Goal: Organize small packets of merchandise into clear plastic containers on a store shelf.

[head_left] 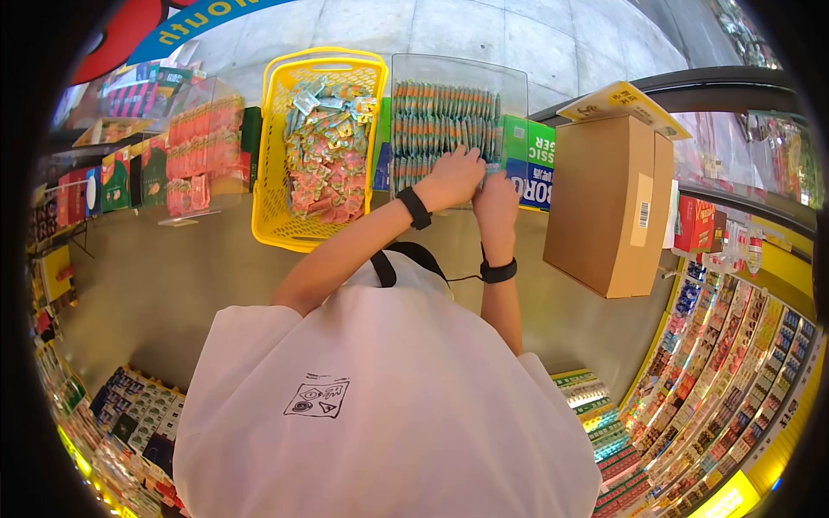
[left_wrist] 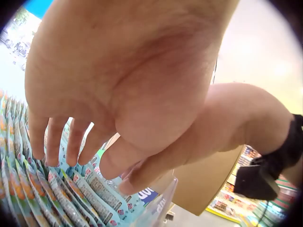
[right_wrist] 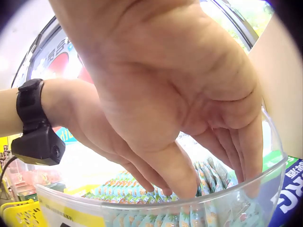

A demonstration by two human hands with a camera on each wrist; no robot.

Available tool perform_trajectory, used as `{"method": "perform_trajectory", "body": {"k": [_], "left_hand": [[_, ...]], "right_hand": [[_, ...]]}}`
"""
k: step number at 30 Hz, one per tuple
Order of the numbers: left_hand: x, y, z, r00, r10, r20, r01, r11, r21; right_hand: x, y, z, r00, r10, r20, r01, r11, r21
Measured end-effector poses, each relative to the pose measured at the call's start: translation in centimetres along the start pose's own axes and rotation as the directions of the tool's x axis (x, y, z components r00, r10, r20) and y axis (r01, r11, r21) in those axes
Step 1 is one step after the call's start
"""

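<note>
Upright rows of teal and orange packets (head_left: 445, 112) fill a clear bin (head_left: 509, 78). The left hand (head_left: 453, 179) lies over the packets near the bin's front, its loosely extended fingers touching their tops in the left wrist view. Close on its right, the right hand (head_left: 496, 207) reaches into the front right corner. In the right wrist view, the right hand (right_wrist: 175, 80) points thumb and fingers down inside the curved rim, with packets (right_wrist: 213, 175) between them; whether it grips any is unclear. The left hand (right_wrist: 90, 118) is beside it.
A yellow basket (head_left: 269, 155) of mixed small packets stands left of the bin. To the right are a blue and green printed box (head_left: 540, 164) and a large cardboard box (head_left: 596, 198). Clear bins of red packets (head_left: 203, 138) stand farther left, and stocked shelves (head_left: 725, 363) line the lower right.
</note>
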State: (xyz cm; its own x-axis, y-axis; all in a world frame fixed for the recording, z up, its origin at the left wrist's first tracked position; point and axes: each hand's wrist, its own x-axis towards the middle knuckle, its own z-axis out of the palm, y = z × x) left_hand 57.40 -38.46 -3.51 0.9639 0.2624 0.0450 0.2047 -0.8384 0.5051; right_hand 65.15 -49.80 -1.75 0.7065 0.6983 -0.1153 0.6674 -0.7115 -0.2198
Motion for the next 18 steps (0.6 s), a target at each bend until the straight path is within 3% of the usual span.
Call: {"method": "perform_trajectory", "body": {"k": [5,8,10,12,14,16,18], "left_hand": [[-0.3,-1.4,1.3,0.999,0.046,-0.016,-0.046,0.999,0.007],[-0.4,-1.2,0.8,1.0,0.004,0.022,-0.004,1.0,-0.029],[-0.4,-1.1,0.8,1.0,-0.012,0.021,0.013,0.999,-0.036],[-0.3,-0.8,0.5,0.999,-0.026,0.02,0.027,0.999,-0.044],[-0.4,-0.3,-0.2,0.996,0.005,-0.084,-0.018,0.988,-0.155],[-0.2,-0.7,0.2,0.996,0.048,-0.076,-0.061,0.984,-0.17],[-0.2,-0.7,0.6,0.993,0.093,-0.069,-0.105,0.977,-0.186]], "right_hand": [[0.8,-0.7,-0.3,0.998,0.021,0.055,-0.023,0.999,0.044],[0.9,-0.3,1.9,0.999,-0.043,0.003,0.043,0.997,-0.056],[0.9,-0.8,2.8,0.994,0.098,-0.058,-0.104,0.988,-0.114],[0.8,-0.8,2.7,0.994,0.089,-0.064,-0.097,0.988,-0.119],[0.5,-0.8,2.2,0.994,0.081,-0.07,-0.09,0.988,-0.124],[-0.2,-0.7,1.3,0.998,-0.022,-0.066,0.021,1.0,-0.017],[-0.8,-0.6,1.2,0.998,-0.015,-0.065,0.014,1.0,-0.009]]}}
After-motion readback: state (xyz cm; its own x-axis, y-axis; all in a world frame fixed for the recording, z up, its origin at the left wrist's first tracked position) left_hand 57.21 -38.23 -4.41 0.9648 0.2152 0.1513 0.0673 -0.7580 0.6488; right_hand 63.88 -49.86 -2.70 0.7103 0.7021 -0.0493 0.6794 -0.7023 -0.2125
